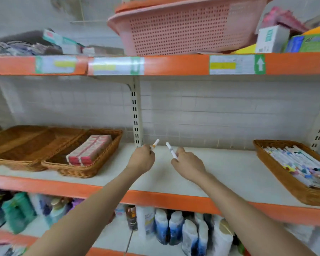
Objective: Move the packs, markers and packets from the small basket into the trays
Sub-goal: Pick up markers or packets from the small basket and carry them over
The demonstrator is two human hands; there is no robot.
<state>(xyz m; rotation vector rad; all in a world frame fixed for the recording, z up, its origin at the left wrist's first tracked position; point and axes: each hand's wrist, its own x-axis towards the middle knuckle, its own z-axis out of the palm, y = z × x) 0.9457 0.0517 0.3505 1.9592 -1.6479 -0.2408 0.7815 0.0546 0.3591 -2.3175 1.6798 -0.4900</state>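
Observation:
My left hand (141, 159) grips a white marker with an orange band (155, 144) above the middle of the white shelf. My right hand (187, 163) pinches another white marker (171, 150), its tip pointing up and left. The two hands are close together, not touching. At the right, a wicker tray (277, 174) holds several white markers with coloured caps (299, 163). At the left, a wicker tray (103, 161) holds a red and white pack (90, 150). Further left lies a bare wicker tray (26, 143). No small basket shows in view.
A pink perforated plastic basket (183, 28) sits on the upper shelf, with boxes (272, 38) to its right. An upright slotted post (136, 115) stands behind my hands. Bottles (174, 230) fill the shelf below. The shelf edges (155, 198) are orange.

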